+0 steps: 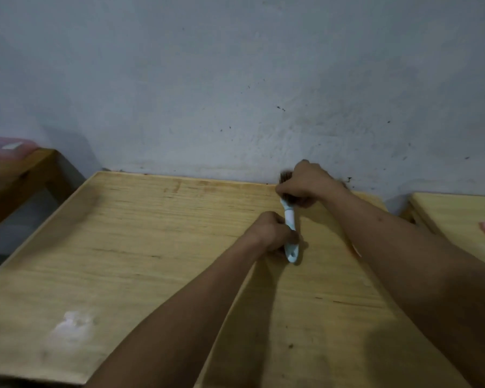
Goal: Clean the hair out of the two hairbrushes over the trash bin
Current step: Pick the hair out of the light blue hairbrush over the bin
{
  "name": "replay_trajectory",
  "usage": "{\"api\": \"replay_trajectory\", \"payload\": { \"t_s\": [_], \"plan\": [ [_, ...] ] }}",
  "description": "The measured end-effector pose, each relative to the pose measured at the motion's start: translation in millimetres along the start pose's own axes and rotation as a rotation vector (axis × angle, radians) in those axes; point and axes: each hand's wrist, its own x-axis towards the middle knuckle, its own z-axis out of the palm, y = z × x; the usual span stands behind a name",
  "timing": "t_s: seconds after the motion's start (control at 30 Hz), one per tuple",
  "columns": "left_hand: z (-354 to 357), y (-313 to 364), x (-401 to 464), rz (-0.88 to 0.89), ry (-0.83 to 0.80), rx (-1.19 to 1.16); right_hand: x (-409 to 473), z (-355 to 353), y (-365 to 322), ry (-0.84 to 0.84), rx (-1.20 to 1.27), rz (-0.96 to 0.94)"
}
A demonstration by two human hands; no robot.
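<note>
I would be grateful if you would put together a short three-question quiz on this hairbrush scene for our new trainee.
1. True or false: the left hand grips the white handle of the hairbrush.
2. Where does the right hand work?
A. at the bristle end
B. at the handle's tip
C. flat on the wooden table
3. Fill in: a trash bin is ____ in this view.

Key
1. True.
2. A: its fingers are curled round the bristle head, near the wall.
3. Not visible; only one brush shows too.
</note>
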Motion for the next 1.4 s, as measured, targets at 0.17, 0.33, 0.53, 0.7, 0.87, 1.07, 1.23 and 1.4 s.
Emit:
{"api": "replay_trajectory", "payload": {
  "t_s": [0.17, 0.33, 0.53, 0.7, 0.87, 1.07, 1.23, 1.4],
  "plan": [
    [-25.9, -23.5, -36.3, 0.079, 0.105, 0.002, -32.3, 19.4, -30.4, 0.023, 0.09, -0.063],
    [-47.1, -53.4, -92.9, 0.096, 0.263, -0.178, -88.4, 31.4, -69.8, -0.033, 0.149, -0.206],
    [-76.1, -103.4, -167.5, 0.143, 0.457, -0.269, -154.0, 68.3, -115.4, -0.142, 0.228, -0.319],
    [-86.7, -148.2, -218.7, 0.132, 0.567, -0.272, -197.1, 106.6, -138.5, -0.228, 0.231, -0.399],
    [-87.6, -192.5, -261.2, 0.099, 0.662, -0.304, -239.8, 140.7, -157.1, -0.346, 0.229, -0.503],
    [-82.8, -246.2, -316.2, 0.078, 0.885, -0.337, -281.4, 194.7, -180.3, -0.471, 0.29, -0.627],
    [-85.8, -287.7, -350.0, -0.066, 1.034, -0.463, -313.1, 256.0, -193.4, -0.482, 0.326, -0.729],
    [-82.1, -334.0, -371.7, -0.121, 1.11, -0.54, -324.9, 315.6, -195.0, -0.577, 0.322, -0.837]
  ]
}}
